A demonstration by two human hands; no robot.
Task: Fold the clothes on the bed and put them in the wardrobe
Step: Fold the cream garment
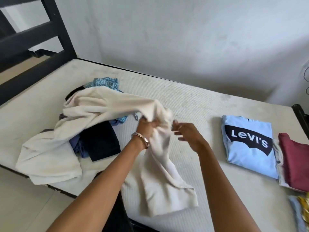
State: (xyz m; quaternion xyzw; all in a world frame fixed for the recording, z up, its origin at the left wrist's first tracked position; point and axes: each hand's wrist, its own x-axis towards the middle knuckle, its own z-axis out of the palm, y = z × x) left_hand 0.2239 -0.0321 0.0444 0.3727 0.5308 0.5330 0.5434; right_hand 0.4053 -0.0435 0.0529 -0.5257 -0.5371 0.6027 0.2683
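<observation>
A cream sweater [87,104] lies half lifted across the bare mattress [192,97]. My left hand [147,126], with a metal bangle on the wrist, grips a bunch of its fabric above the bed. One part of the sweater trails down towards the near edge of the bed. My right hand [185,133] hovers just right of that bunch, fingers spread and loosely bent, holding nothing. Under the sweater sits a pile of unfolded clothes: a dark navy garment [102,141] and a blue patterned garment [107,82]. A folded light-blue Levi's T-shirt [249,158] lies to the right.
A folded maroon garment [294,158] lies beside the T-shirt at the right edge, with more clothes [299,213] below it. The black bed frame [38,41] rises at the back left. A white wall [184,30] runs behind the bed. Tiled floor [25,198] shows at lower left.
</observation>
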